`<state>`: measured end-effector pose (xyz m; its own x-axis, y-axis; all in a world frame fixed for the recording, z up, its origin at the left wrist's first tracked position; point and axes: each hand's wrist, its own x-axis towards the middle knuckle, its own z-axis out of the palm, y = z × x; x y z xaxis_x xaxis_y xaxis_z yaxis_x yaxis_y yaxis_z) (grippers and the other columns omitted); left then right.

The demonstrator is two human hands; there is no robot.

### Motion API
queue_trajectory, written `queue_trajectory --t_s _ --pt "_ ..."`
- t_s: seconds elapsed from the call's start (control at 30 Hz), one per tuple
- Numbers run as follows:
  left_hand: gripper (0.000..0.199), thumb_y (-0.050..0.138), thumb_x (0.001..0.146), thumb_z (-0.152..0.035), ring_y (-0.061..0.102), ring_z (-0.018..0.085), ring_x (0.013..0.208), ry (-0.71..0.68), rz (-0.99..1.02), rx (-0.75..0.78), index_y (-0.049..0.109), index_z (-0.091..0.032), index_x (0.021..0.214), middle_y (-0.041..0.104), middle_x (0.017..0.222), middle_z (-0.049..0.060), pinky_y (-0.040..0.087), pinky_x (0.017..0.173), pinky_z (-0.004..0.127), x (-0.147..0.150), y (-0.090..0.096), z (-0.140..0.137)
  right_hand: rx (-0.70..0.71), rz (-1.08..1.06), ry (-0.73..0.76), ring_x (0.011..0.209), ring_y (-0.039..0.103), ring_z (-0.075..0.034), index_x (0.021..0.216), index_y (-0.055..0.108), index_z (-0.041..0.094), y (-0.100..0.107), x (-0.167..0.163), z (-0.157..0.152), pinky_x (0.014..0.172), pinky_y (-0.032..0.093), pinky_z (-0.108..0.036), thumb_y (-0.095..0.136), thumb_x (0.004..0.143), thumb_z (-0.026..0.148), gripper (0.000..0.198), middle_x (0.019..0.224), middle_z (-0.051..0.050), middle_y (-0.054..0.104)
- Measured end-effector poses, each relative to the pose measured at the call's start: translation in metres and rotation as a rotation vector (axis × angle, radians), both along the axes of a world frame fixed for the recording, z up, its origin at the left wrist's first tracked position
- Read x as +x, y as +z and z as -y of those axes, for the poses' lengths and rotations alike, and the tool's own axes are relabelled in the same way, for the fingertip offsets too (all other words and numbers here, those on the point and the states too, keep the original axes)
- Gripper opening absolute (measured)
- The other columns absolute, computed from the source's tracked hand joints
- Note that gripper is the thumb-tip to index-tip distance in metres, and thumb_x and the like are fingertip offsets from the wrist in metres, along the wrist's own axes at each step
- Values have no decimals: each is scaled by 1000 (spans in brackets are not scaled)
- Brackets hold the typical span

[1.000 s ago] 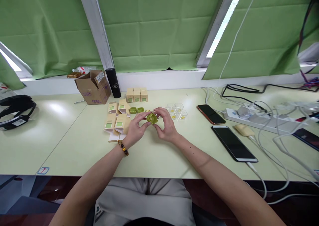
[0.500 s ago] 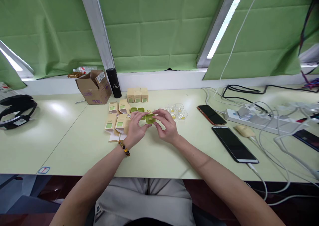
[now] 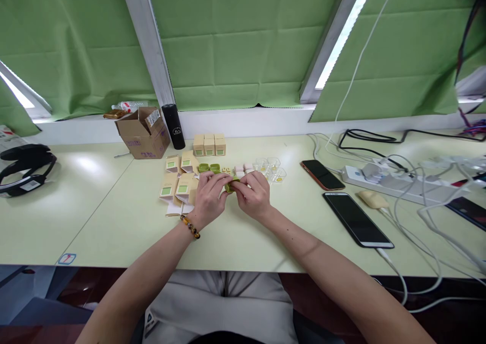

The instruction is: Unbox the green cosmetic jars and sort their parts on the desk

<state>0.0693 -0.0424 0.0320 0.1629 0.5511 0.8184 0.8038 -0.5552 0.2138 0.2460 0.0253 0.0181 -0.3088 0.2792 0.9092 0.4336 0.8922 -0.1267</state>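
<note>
A small green square cup point(image 3: 229, 186) is pinched between my two hands, just above the table, with its near side turned partly edge-on. My left hand point(image 3: 209, 197), with a bead bracelet at the wrist, grips its left side. On the right, my right hand point(image 3: 253, 195) has its fingers closed over the other side. More green cups point(image 3: 209, 168) sit beyond my left hand. Small pinkish-white pieces point(image 3: 243, 168) and tiny gold-coloured pieces point(image 3: 225, 170) lie behind the held cup. Clear plastic cups point(image 3: 274, 169) with yellow spots inside stand past my right hand.
Opened paper boxes point(image 3: 182, 182) lie left of my hands, and closed small boxes point(image 3: 209, 145) stand behind. A cardboard carton point(image 3: 144, 136) and black cylinder point(image 3: 173, 126) are at the back left. Two phones point(image 3: 357, 220), a power strip point(image 3: 395, 184) and tangled cables occupy the right.
The green cup has tilted from face-up to more edge-on, and my fingers have closed further around it. My right hand has lowered slightly, uncovering the pinkish-white pieces behind.
</note>
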Motion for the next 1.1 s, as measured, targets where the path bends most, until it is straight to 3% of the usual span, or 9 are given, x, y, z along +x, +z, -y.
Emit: queue_trajectory --t_s 0.23,0.5,0.67,0.87,1.1 --pt "37 71 93 -17 59 29 114 -4 16 54 68 -23 130 75 124 9 51 96 47 1 -1 -1 108 63 -28 70 45 -21 84 73 25 4 1 0 65 32 -39 55 102 23 26 67 -4 54" --pt "36 74 93 -19 62 28 112 4 58 66 69 -23 128 77 121 9 52 96 48 1 -3 -4 281 82 -71 70 43 -19 83 73 21 7 2 2 68 30 -36 59 98 13 22 65 -2 52" --pt "34 76 91 -21 62 29 111 2 109 60 71 -23 125 77 119 9 53 95 48 1 -4 -7 314 104 -78 68 42 -18 84 75 22 10 4 3 67 30 -36 59 98 13 23 62 -2 51" --pt "34 79 89 -25 61 29 111 18 171 7 73 -23 123 77 118 9 53 95 48 2 -5 -8 299 137 -90 66 42 -18 82 74 22 10 5 4 67 30 -36 57 99 14 25 62 -2 52" --pt "36 84 82 -20 57 29 110 126 317 -115 76 -23 117 77 113 8 53 95 47 -3 0 -10 428 51 -34 66 41 -16 77 72 21 16 0 12 68 34 -34 65 94 9 22 61 0 49"
